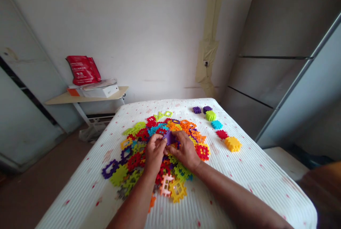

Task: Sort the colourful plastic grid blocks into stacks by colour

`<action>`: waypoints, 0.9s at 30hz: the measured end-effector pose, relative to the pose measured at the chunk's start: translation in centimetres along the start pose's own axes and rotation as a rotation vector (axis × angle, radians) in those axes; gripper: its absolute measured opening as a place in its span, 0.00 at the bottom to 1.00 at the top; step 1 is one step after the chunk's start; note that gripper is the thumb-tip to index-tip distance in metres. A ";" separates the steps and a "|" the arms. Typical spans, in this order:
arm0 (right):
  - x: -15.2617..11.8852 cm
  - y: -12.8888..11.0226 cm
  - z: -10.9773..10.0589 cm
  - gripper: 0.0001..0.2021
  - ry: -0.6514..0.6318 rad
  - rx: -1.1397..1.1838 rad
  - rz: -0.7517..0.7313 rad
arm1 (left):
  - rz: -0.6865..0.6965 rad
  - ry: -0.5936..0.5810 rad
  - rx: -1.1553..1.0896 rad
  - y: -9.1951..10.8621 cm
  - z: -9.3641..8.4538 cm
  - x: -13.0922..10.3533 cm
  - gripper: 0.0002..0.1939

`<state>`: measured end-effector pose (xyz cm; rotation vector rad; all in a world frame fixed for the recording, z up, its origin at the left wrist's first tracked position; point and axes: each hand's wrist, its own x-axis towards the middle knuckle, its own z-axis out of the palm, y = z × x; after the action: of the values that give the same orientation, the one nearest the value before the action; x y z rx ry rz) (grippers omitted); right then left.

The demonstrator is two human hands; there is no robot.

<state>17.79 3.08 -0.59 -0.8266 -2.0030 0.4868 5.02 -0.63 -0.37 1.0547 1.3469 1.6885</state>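
Note:
Between my two hands, above a heap of coloured notched plastic pieces (135, 161), is a purple piece (169, 137). My left hand (156, 149) grips its left side with thumb and fingers. From the right, my right hand (183, 149) pinches the same piece. Red, yellow, green, orange, blue and purple flat pieces lie around and under both hands. On the right side of the table stand small same-coloured stacks: yellow (233, 144), red (222, 134), light blue (216, 124), green (210, 115) and two purple ones (207, 109) at the back.
A white ribbed cloth with red spots covers the table (87, 182). Behind it on the left, a small side table (61, 98) bears a red bag (83, 69) and a white box (102, 91). A grey refrigerator (255, 76) stands at the right, and a wall is behind.

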 end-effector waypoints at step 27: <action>15.4 20.4 -13.2 0.19 -0.025 -0.798 0.841 | -0.142 -0.020 0.120 -1.2 0.0 0.2 0.22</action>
<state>30.59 28.66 2.90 -2.1876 -1.7807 0.1144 4.99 -0.22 -1.49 1.0153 1.4894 1.5059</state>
